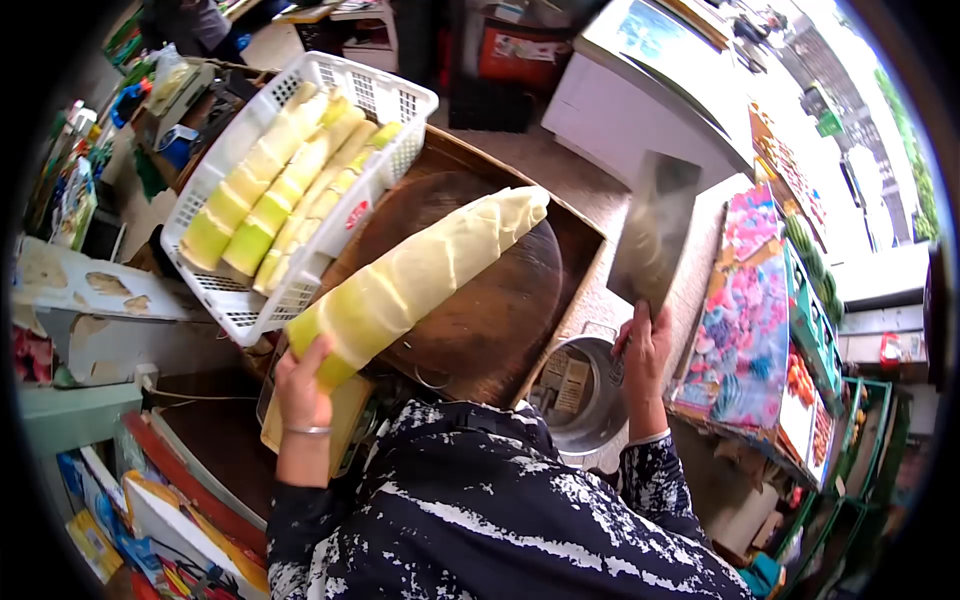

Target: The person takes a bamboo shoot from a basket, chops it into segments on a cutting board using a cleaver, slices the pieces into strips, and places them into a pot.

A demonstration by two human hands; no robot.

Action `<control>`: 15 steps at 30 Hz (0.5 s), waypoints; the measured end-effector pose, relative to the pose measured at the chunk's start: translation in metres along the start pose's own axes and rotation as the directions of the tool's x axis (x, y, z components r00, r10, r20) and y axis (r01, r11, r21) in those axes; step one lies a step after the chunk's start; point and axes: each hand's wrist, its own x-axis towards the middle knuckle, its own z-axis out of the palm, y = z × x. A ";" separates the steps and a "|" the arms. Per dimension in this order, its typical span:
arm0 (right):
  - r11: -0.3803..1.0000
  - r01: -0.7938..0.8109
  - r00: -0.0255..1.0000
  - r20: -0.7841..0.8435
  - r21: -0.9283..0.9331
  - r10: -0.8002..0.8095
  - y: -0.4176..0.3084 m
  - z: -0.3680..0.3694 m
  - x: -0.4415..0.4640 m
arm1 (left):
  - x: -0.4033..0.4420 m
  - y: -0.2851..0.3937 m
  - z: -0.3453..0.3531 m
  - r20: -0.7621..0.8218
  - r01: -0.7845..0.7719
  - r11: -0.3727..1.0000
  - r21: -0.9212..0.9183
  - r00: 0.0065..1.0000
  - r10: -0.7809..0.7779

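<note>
My left hand (303,388) grips the thick yellow-green end of a large peeled bamboo shoot (415,275). The shoot slants up to the right, its pale tip pointing away from me, above a round dark wooden chopping board (500,310). In my right hand (645,350) is the handle of a cleaver (655,225), its broad blade pointing up and well apart from the shoot. Several more peeled bamboo shoots (270,195) lie side by side in a white plastic basket (415,130) at the upper left.
A metal pot (590,430) with something brown inside stands below my right hand. The board sits in a wooden tray-like frame (575,235). To the right is a stand with a floral cover (740,310), beside green crates (810,320). A white cabinet (640,110) stands ahead.
</note>
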 end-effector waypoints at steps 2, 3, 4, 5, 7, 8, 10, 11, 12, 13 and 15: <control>0.996 -0.064 0.998 0.013 -0.055 0.065 -0.003 -0.004 -0.002 | 0.019 -0.033 0.008 -0.008 0.041 0.998 0.055 0.999 -0.040; 0.994 -0.069 0.997 0.027 -0.083 0.071 0.002 -0.008 -0.006 | 0.028 -0.048 0.009 -0.008 0.048 0.994 0.095 0.999 -0.047; 0.995 -0.004 0.999 0.044 -0.096 0.009 0.001 -0.010 -0.012 | 0.032 -0.059 0.004 -0.005 0.052 0.994 0.100 0.999 -0.052; 0.993 0.059 0.997 0.062 -0.105 -0.052 0.001 -0.010 -0.019 | 0.033 -0.063 0.004 -0.011 0.091 0.993 0.078 0.996 -0.090; 0.972 0.177 0.983 0.081 -0.157 -0.166 0.012 -0.011 -0.031 | 0.037 -0.063 -0.003 -0.006 0.135 0.988 0.076 0.991 -0.135; 0.960 0.209 0.975 0.108 -0.185 -0.192 0.009 -0.009 -0.033 | 0.036 -0.058 -0.003 0.040 0.154 0.980 0.122 0.986 -0.160; 0.886 0.247 0.966 0.171 -0.392 -0.193 0.000 0.001 -0.028 | 0.032 -0.055 -0.002 0.083 0.174 0.969 0.177 0.978 -0.191; 0.829 0.270 0.956 0.237 -0.490 -0.171 -0.001 0.006 -0.024 | 0.031 -0.054 -0.002 0.081 0.176 0.967 0.184 0.978 -0.193; 0.795 0.272 0.951 0.278 -0.543 -0.136 -0.016 0.016 -0.022 | 0.030 -0.054 -0.002 0.081 0.183 0.965 0.189 0.976 -0.201; 0.767 0.277 0.950 0.286 -0.579 -0.127 -0.010 0.023 -0.017 | 0.030 -0.053 -0.002 0.083 0.190 0.962 0.196 0.974 -0.209; 0.685 0.260 0.942 0.336 -0.681 -0.023 -0.005 0.036 -0.015 | 0.029 -0.051 0.001 0.081 0.193 0.961 0.196 0.974 -0.212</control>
